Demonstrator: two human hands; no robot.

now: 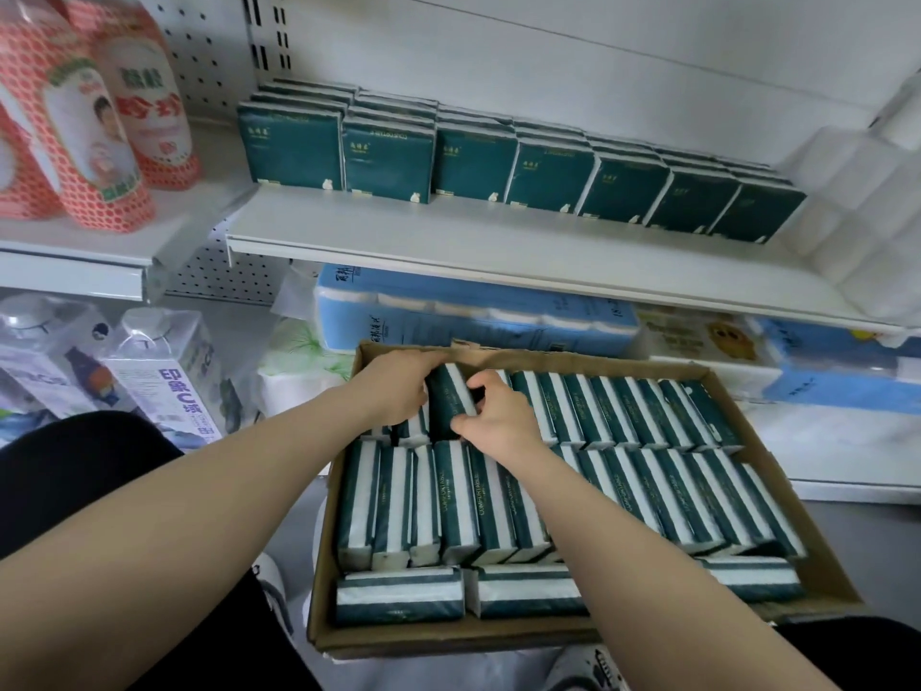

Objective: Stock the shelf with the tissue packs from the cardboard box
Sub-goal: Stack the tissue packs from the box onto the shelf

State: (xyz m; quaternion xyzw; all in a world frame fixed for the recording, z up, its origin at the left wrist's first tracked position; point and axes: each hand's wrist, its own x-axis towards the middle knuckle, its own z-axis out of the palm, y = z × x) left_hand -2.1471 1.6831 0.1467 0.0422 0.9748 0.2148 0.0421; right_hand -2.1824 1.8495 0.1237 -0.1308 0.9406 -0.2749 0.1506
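A cardboard box (777, 608) on the floor holds several dark green and white tissue packs on edge in rows. At its far left corner one tissue pack (451, 399) stands raised above the others. My left hand (398, 389) grips it from the left and my right hand (491, 411) pinches it from the right. On the white shelf (448, 241) above, a row of the same green packs (468, 164) stands upright, several deep, from left to right.
Red patterned tissue bundles (75, 132) stand on the shelf section at left. White rolls (857, 192) are piled at the shelf's right end. Blue tissue bundles (448, 311) lie under the shelf behind the box. My dark-clothed knees flank the box.
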